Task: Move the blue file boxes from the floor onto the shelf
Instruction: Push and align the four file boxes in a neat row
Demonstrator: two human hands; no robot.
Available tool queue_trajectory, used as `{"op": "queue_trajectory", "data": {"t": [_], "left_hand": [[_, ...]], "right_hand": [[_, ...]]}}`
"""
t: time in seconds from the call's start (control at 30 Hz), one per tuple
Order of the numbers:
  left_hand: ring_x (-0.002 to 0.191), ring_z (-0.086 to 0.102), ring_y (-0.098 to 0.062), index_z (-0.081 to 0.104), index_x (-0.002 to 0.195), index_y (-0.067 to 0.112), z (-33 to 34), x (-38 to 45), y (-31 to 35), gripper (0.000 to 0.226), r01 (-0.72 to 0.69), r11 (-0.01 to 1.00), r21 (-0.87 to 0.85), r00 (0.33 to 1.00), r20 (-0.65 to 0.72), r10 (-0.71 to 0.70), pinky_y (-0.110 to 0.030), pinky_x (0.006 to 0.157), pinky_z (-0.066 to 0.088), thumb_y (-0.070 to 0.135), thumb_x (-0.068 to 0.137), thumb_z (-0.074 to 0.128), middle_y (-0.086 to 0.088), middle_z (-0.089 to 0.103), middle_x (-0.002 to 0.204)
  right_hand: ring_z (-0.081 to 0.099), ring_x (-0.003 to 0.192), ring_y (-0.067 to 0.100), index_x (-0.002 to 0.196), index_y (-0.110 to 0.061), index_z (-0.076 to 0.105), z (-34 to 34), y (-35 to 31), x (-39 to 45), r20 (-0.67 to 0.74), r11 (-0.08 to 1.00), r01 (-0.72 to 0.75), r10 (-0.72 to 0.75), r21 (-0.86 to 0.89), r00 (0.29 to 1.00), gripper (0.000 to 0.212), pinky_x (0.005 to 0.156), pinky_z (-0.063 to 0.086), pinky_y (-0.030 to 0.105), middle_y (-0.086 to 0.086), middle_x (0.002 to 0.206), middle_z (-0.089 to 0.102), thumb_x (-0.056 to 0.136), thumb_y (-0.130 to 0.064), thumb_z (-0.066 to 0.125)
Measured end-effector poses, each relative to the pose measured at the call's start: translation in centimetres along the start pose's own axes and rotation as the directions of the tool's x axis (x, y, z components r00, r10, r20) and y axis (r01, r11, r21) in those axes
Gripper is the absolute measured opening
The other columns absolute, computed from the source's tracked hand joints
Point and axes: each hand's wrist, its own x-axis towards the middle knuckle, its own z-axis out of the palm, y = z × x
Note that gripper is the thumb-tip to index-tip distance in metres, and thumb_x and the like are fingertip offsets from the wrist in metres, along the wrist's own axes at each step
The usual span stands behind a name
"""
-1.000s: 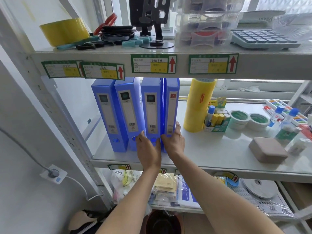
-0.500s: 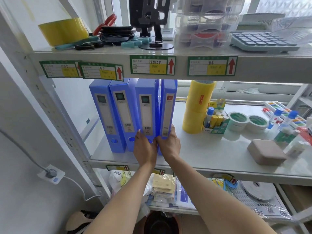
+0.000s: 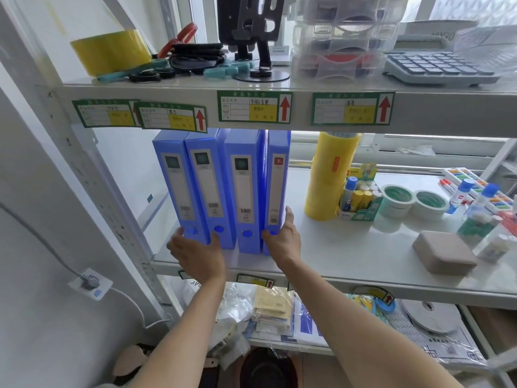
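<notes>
Blue file boxes (image 3: 221, 189): qty 4, upright, spines out, side by side on middle shelf (image 3: 349, 256), left end; rightmost box narrower, slim gap beside it.
L hand (image 3: 197, 254): fingers spread flat vs. bottoms of the two leftmost boxes, not closed round anything.
R hand (image 3: 281, 239): open, cupped on rightmost box's lower corner, thumb on spine, fingers along its side.
Yellow tape stack (image 3: 330, 175): at 3 o'clock of boxes, apart.
Glue-stick carton (image 3: 359, 201): touching tape stack, 3 o'clock side.

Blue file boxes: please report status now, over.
Left hand flat against two leftmost boxes, right hand on rightmost. Four blue file boxes upright on shelf. Yellow tape stack stands clear.
</notes>
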Motion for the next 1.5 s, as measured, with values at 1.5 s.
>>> {"op": "queue_trajectory", "data": {"t": [1.5], "left_hand": [[0.12, 0.06, -0.023, 0.061, 0.128, 0.016, 0.2, -2.0, 1.1, 0.038, -0.525, 0.845, 0.101, 0.532, 0.814, 0.233, -0.034, 0.1, 0.048, 0.013, 0.091, 0.054, -0.004, 0.062, 0.133]], "right_hand": [[0.052, 0.124, 0.034, 0.158, -0.02, 0.005, -0.1, -0.5, -1.2, 0.094, 0.997, -0.056, 0.061, -0.055, 0.994, 0.098, 0.104, 0.047, 0.044, 0.017, 0.139, 0.049, 0.084, -0.019, 0.069]]}}
